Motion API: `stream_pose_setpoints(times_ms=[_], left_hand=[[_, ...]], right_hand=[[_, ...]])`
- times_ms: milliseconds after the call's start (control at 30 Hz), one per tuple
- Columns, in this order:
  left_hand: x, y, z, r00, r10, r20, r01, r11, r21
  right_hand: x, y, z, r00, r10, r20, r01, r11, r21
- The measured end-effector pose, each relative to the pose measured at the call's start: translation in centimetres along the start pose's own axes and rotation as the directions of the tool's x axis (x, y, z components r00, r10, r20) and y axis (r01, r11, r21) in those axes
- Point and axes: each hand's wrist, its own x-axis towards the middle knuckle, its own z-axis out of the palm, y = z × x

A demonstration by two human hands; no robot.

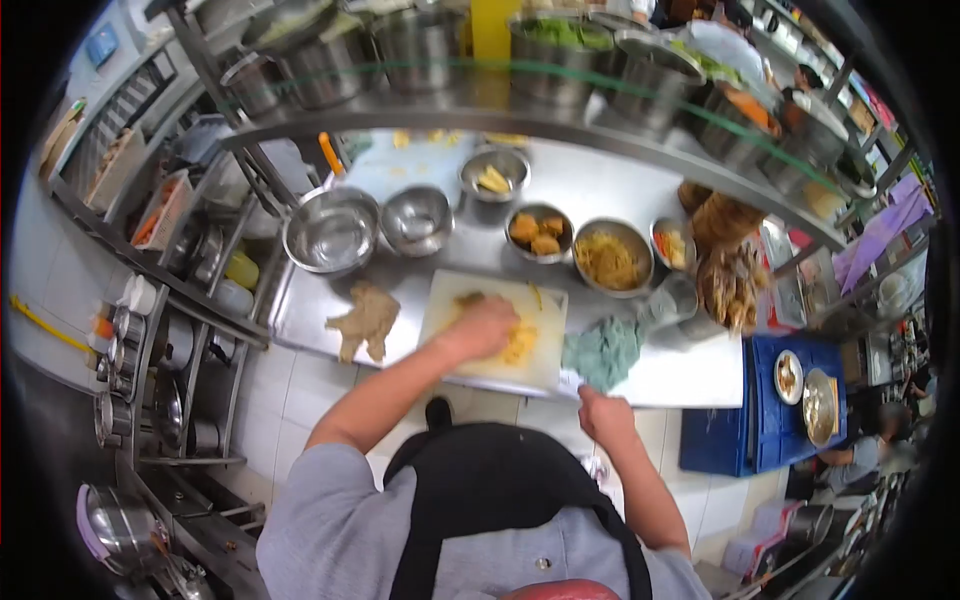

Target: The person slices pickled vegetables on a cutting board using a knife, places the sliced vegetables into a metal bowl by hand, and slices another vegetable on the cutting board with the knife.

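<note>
On the white cutting board, my left hand is curled downward over the food, its fingers bunched and slightly blurred. Yellow chopped pieces, which look like ginger, lie against its right side. A small brownish piece shows just beyond the knuckles. My right hand is closed in a fist at the table's front edge, below a crumpled green cloth. Something thin and pale sticks out by its fingertips, too small to name. Left of the board lies a large knobbly ginger root.
Behind the board stand steel bowls: two wide ones, one with yellow pieces, one with orange-brown chunks, one with yellow shreds. A steel shelf with pots crosses above. Blue crates stand at right.
</note>
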Motion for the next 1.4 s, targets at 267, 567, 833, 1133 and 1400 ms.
stream_pose_setpoints(times_ms=[267, 567, 833, 1133, 1400], left_hand=[[-8.5, -0.5, -2.0, 0.837, -0.528, -0.143, 0.532, 0.846, -0.007], [-4.3, 2.5, 1.9, 0.843, -0.529, -0.101, 0.524, 0.849, -0.074], [-2.7, 0.5, 0.1, 0.892, -0.428, -0.145, 0.423, 0.904, -0.069], [2.9, 0.1, 2.2, 0.979, -0.145, 0.144, 0.127, 0.984, 0.125], [-5.3, 4.0, -1.6, 0.824, -0.562, -0.069, 0.562, 0.827, -0.029]], right_hand=[[-0.4, -1.2, -1.0, 0.976, 0.212, 0.043, -0.216, 0.948, 0.234], [5.7, -4.2, 1.1, 0.962, 0.263, -0.073, -0.256, 0.962, 0.091], [2.8, -6.1, -0.9, 0.991, 0.134, 0.019, -0.135, 0.982, 0.133], [3.5, -5.6, 2.0, 0.962, 0.274, -0.013, -0.271, 0.956, 0.109], [2.5, -6.1, 0.8, 0.950, 0.289, 0.119, -0.312, 0.891, 0.330]])
